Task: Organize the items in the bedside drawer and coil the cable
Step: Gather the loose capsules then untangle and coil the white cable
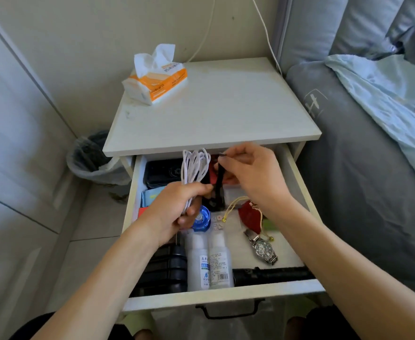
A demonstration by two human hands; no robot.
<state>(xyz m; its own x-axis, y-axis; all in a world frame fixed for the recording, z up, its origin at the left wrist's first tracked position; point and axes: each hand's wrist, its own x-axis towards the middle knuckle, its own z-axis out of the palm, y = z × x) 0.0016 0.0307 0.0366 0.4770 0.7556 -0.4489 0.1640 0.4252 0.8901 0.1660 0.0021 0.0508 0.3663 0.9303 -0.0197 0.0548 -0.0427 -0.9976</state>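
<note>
Left hand [177, 204] fisted round the white cable [193, 168], already gathered into loops that stand up above the fist; held mid-bundle so the loops cannot spring apart. Right hand [253, 175] pinches the top end of a black strap [218, 182], drawn taut and upright beside the bundle, likely to wrap and bind it. Both held over the open drawer [302, 192], under the table [213, 106] edge. In the drawer below: 2 clear bottles [208, 261] side by side, a wristwatch [262, 249], a red pouch [250, 214], a blue cap [202, 218]. Coil formed, not yet tied.
</note>
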